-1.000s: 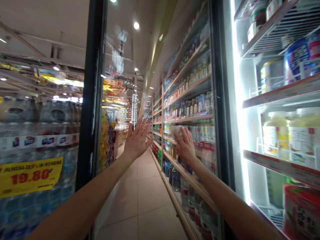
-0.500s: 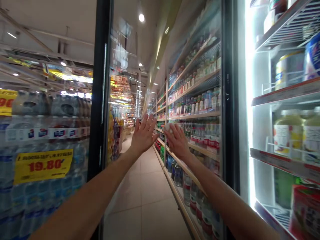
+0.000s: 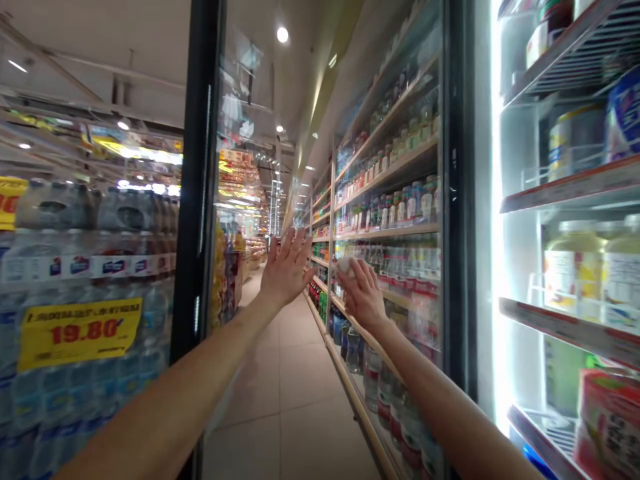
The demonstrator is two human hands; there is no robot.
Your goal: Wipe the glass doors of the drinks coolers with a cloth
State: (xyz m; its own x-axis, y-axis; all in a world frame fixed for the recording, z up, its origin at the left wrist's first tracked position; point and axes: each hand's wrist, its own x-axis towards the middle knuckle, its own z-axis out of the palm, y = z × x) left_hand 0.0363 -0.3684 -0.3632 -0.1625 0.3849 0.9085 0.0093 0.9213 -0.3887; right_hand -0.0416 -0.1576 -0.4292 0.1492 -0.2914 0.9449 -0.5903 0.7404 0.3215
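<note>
In front of me stands a glass door (image 3: 280, 393) in a black frame, swung open beside a lit cooler. My left hand (image 3: 286, 270) is raised against the glass, palm forward and fingers spread, holding nothing. My right hand (image 3: 364, 295) is also up at the glass, a little lower and to the right. Under its fingertips is a small crumpled white wad (image 3: 345, 268), pressed to the pane; whether it is tissue or cloth I cannot tell. A hazy smear shows on the glass around and right of this hand.
Cooler shelves (image 3: 560, 327) with bottles, cans and a red package (image 3: 607, 420) stand on the right. Packs of bottled water (image 3: 90, 267) with a yellow price sign (image 3: 80, 333) are stacked on the left. Through the glass appear a tiled aisle and shelves of drinks.
My right hand has slid slightly right and down across the glass with the white wad. My left hand stays in place. The view has shifted slightly.
</note>
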